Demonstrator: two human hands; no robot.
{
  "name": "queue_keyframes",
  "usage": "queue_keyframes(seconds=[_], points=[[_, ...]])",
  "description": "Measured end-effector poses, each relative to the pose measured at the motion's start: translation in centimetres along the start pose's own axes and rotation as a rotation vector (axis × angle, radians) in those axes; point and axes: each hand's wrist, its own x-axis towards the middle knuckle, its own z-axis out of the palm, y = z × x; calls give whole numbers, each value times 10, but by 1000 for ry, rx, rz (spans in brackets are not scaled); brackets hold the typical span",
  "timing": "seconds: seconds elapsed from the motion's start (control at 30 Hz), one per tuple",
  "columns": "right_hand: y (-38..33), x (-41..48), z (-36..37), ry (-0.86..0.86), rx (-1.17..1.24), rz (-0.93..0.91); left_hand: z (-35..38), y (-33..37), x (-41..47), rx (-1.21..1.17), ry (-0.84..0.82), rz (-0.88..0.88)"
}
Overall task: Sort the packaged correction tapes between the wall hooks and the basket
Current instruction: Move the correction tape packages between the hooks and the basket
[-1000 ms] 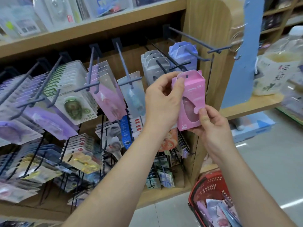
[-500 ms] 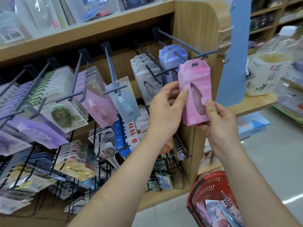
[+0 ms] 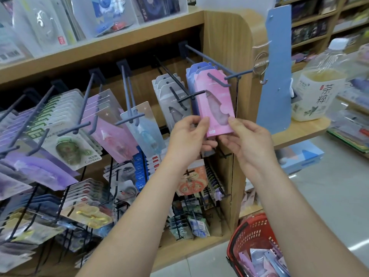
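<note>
Now that the pink pack (image 3: 216, 104) has slid onto the hook (image 3: 219, 79) just above the hands, it's basically hung. Left hand (image 3: 187, 136) and right hand (image 3: 246, 140) still pinch its bottom corners; basket (image 3: 257, 230) sits below them with more.

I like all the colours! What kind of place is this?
Probably a stationery shop. Tape packs hang in rows on hooks, a red basket holds more, and a shelf above is full of goods. The left hand and right hand hold a pink pack.
</note>
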Motion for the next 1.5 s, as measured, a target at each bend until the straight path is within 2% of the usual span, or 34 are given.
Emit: queue_keyframes(seconds=[0.07, 0.13, 0.3, 0.4, 0.5, 0.6, 0.77, 0.93, 1.03, 1.23, 1.4, 1.5], points=[[0, -2, 1, -6, 162, 42, 5, 0, 12, 19, 78, 16], [0, -6, -4, 1, 176, 52, 9, -6, 24, 93, 145, 36], [-3, -29, -35, -54, -181, 52, 6, -16, 39, 286, 252, 69], [2, -40, -60, -69, -430, 75, -2, -22, 27, 349, 222, 58], [12, -51, -85, -1, -594, 68, -5, -38, -1, 405, 181, 124], [23, -63, -114, 102, -741, 69, -1, -62, -22, 381, 61, 191], [42, -100, -172, 223, -1131, 97, 19, -95, -50, 367, -260, 351], [75, -149, -242, 240, -1506, 347, 58, -140, -68, 444, -577, 333], [103, -177, -283, 279, -1479, 489, 93, -182, -76, 533, -707, 285], [171, -202, -372, 417, -1244, 619, 176, -277, -91, 717, -895, 116], [241, -175, -455, 555, -1024, 707, 252, -384, -89, 885, -953, -19], [299, -142, -509, 644, -892, 750, 296, -457, -85, 950, -1014, -40]])
